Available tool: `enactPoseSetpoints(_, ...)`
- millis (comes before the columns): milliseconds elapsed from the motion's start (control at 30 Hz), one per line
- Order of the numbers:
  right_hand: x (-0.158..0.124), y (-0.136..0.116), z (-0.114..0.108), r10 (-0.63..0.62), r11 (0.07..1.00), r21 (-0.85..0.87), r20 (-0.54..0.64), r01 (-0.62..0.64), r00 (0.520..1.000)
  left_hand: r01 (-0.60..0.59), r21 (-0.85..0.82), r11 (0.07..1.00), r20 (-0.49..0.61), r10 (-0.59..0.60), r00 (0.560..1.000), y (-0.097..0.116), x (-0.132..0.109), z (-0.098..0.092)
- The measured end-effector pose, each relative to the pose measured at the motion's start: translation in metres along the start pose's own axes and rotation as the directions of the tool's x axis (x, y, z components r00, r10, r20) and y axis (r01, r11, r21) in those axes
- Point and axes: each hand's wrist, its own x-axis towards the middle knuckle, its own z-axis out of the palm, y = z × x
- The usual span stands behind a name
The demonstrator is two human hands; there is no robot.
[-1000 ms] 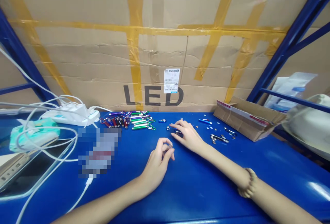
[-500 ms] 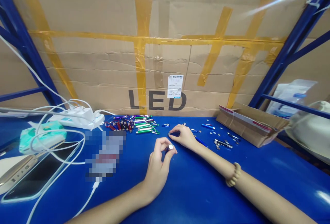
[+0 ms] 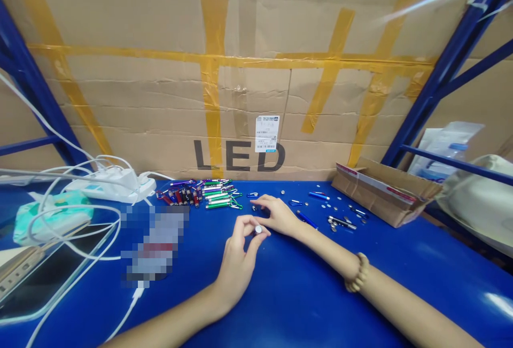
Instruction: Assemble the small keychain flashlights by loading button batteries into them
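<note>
L hand has silver-faced pc pinched btwn thumb & fingertips. R hand just beyond, to R, fingers part-curled, can't tell if holding anything; blue tube near its wrist, green tubes beyond L grip, to its L.

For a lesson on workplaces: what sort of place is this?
Probably a stockroom or workshop: a blue metal frame, a large taped carton marked LED, and grouped coloured tubes.

Power strip near teal pack
</note>
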Motion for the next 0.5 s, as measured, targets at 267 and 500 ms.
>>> enactPoseSetpoints(267,0.007,0.003,0.002,0.042,0.995,0.090,-0.036,-0.038,0.999,0.075,0.044,0.996,0.090,-0.079,0.993,0.005,-0.003,0.000)
enactPoseSetpoints(500,-0.008,-0.007,-0.013,0.124,0.962,0.252,-0.053,-0.107,0.991,0.035,0.011,0.999,0.082,-0.036,0.996,0.004,-0.005,-0.001)
